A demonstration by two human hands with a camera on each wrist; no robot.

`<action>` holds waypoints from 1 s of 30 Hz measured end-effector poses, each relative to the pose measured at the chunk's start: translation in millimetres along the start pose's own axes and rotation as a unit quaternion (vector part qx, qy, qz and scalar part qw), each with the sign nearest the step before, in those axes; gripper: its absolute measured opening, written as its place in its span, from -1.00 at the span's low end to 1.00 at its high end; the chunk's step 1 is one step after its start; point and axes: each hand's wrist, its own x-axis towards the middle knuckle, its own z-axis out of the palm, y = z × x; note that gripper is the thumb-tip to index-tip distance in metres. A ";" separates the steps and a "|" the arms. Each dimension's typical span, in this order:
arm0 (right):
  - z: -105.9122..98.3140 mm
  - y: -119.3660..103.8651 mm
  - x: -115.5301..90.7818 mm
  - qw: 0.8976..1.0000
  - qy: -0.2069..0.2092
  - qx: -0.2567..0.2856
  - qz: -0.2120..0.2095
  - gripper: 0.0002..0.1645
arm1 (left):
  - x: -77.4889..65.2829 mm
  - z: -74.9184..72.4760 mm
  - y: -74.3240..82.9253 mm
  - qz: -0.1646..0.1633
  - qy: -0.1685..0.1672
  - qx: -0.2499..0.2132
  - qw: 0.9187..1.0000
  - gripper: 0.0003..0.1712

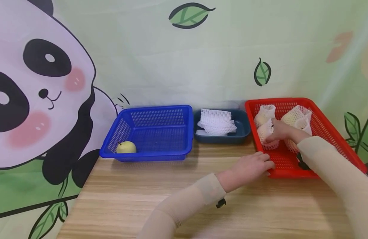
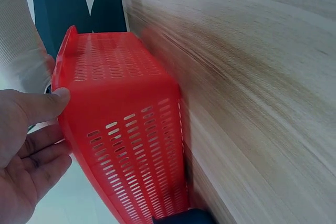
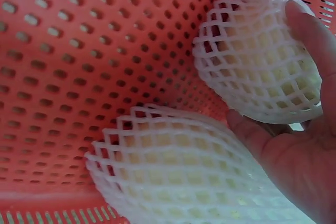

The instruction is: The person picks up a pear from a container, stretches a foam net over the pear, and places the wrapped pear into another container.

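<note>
My right hand [image 1: 280, 130] reaches into the red basket [image 1: 336, 132] and holds a pale yellow fruit in a white foam net [image 3: 257, 61], fingers and thumb on opposite sides of it. Just beside it in the right wrist view lies another netted fruit [image 3: 184, 166]. Several netted fruits stand in this basket, partly hidden by the hand and sleeve. My left hand [image 1: 246, 171] grips the basket's near left corner, with the thumb [image 2: 60, 95] against the outer side at the rim. A bare yellow pear [image 1: 127, 147] sits in the blue basket's near left corner.
The blue basket [image 1: 160, 154] stands on the left of the wooden table [image 1: 127, 192]. Between the two baskets, a dark teal tray [image 1: 243, 124] contains a pile of white foam nets [image 1: 216, 119]. A printed panda cloth hangs directly behind.
</note>
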 end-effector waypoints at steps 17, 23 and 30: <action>-57.8 -12.5 -33.7 1.000 -0.009 -0.002 0.004 0.13 | -35.6 -36.8 -41.9 0.037 0.022 -0.051 0.998 -0.61; -72.8 -60.1 -57.9 0.997 0.064 -0.026 -0.046 -0.19 | -66.7 -88.7 -96.5 -0.019 -0.022 -0.123 0.992 -0.62; -47.8 -130.9 -81.6 0.987 0.086 -0.026 -0.134 -0.37 | -109.8 -132.9 -190.7 -0.218 -0.095 -0.182 0.954 -0.47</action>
